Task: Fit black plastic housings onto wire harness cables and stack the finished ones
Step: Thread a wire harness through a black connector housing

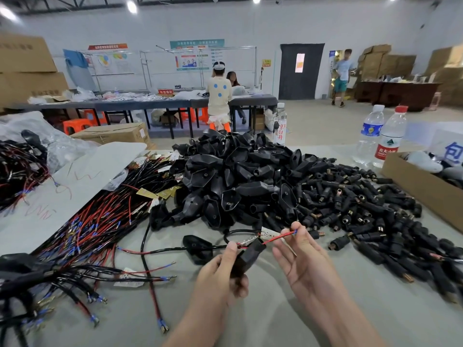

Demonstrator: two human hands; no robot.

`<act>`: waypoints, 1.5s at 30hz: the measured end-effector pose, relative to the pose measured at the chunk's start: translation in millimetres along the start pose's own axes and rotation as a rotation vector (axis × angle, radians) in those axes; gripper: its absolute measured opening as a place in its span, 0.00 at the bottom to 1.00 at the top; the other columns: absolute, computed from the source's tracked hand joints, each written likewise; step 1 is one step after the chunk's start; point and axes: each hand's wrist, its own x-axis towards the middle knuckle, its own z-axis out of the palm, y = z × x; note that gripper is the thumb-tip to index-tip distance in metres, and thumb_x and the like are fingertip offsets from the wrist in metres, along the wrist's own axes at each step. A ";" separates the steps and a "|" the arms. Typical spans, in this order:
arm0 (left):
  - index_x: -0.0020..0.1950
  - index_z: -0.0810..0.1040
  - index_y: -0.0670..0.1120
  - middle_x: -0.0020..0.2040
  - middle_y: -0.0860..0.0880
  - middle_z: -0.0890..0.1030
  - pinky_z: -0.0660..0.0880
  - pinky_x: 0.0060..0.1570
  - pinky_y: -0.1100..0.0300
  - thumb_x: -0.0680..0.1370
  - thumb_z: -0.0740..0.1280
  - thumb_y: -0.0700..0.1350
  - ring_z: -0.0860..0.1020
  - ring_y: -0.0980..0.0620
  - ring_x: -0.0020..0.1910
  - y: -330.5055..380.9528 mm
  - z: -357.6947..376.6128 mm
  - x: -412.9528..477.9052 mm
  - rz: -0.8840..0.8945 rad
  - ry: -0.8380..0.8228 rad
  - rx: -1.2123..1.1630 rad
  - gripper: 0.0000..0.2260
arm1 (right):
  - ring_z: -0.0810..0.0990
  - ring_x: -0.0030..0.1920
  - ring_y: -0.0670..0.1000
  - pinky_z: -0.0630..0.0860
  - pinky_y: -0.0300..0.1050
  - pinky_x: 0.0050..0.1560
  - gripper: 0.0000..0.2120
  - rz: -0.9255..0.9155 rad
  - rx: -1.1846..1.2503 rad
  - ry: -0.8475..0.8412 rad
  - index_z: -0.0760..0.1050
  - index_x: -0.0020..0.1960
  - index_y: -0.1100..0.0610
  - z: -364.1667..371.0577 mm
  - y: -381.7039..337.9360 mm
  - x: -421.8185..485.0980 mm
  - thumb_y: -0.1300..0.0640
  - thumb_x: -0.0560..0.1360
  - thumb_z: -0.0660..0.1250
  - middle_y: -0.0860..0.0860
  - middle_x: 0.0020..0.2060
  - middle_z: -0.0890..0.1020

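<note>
My left hand (221,274) grips a black plastic housing (246,256) above the table's near middle. A red wire (276,238) comes out of the housing's top and runs to the right. My right hand (302,261) pinches that wire's blue-tipped end between thumb and forefinger, the other fingers spread. The harness's black cable (235,232) loops behind the housing. Another housing (198,247), fitted on a cable, lies just left of my hands. A big heap of loose housings (233,179) rises behind them.
Bare red and black harness cables (100,221) sprawl at the left, more with housings (22,274) at the near left. Small black connectors (363,211) cover the right side. A cardboard box (423,186) and two water bottles (380,136) stand at the far right.
</note>
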 end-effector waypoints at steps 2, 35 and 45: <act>0.55 0.78 0.38 0.35 0.43 0.82 0.66 0.19 0.63 0.68 0.68 0.59 0.72 0.52 0.23 1.1 1.9 -0.1 -0.092 -0.038 -0.066 0.27 | 0.86 0.39 0.50 0.83 0.41 0.37 0.09 0.020 -0.008 -0.030 0.85 0.43 0.52 0.3 -0.2 -1.5 0.53 0.74 0.66 0.52 0.39 0.85; 0.60 0.83 0.44 0.47 0.43 0.83 0.72 0.26 0.60 0.68 0.74 0.42 0.81 0.49 0.39 11.6 -18.2 -7.3 -0.068 -0.270 -0.161 0.20 | 0.85 0.36 0.45 0.82 0.38 0.35 0.11 -0.178 0.248 0.261 0.79 0.54 0.53 -36.4 -46.3 11.1 0.50 0.82 0.59 0.48 0.38 0.84; 0.47 0.86 0.50 0.51 0.42 0.84 0.71 0.26 0.62 0.69 0.72 0.43 0.81 0.52 0.37 14.3 -18.7 -1.1 0.081 -0.082 -0.175 0.08 | 0.85 0.55 0.58 0.84 0.52 0.45 0.32 0.246 0.062 -0.013 0.73 0.65 0.53 12.1 32.3 -13.0 0.32 0.70 0.61 0.57 0.58 0.84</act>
